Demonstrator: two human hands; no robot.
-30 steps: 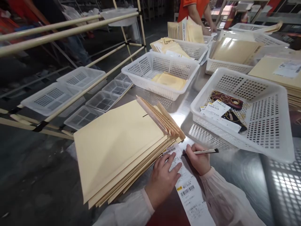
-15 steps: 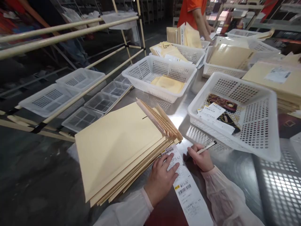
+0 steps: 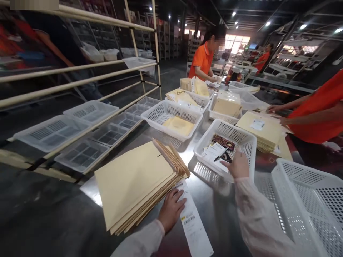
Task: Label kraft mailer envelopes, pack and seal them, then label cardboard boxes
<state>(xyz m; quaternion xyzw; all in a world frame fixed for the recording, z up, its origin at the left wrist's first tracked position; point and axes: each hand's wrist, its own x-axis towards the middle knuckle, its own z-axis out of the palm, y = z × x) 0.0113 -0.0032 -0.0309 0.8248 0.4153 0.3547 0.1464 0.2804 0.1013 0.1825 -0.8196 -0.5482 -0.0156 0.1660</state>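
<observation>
Head view: label strip [image 3: 197, 230] lies on the metal table [image 3: 214, 200], top end beside the tan envelope stack [image 3: 134, 178]. Left hand [image 3: 171, 208] is open, fingers spread on the strip near its top end, pressing rather than grasping. Keep that pressure light and flat so the strip doesn't skate or crease. Strip carries a yellow mark [image 3: 183, 218] and a barcode [image 3: 189, 219]; small text not legible. Right hand [image 3: 238, 164] is at the nearer white basket [image 3: 207, 163], thumb and fingers parted; can't tell whether it grips anything, or whether the black-tipped pen [image 3: 221, 154] is held or loose. Best to keep the tip off the printed slips [image 3: 213, 151] and handle those by the edges. Slips lie over dark patterned packets [image 3: 223, 140]; print too small to read. Beyond, middle basket [image 3: 155, 125] holds flat yellowish envelopes [image 3: 179, 125], no lettering visible. To its right, second envelope stack [image 3: 249, 135] has a white label [image 3: 257, 124], unreadable, co-worker in orange [image 3: 318, 110] beside it. Farther back, a printed envelope [image 3: 180, 95] reads roughly "auty", probably "Beauty"; lettering on the upright envelopes [image 3: 199, 86] behind is unreadable.
</observation>
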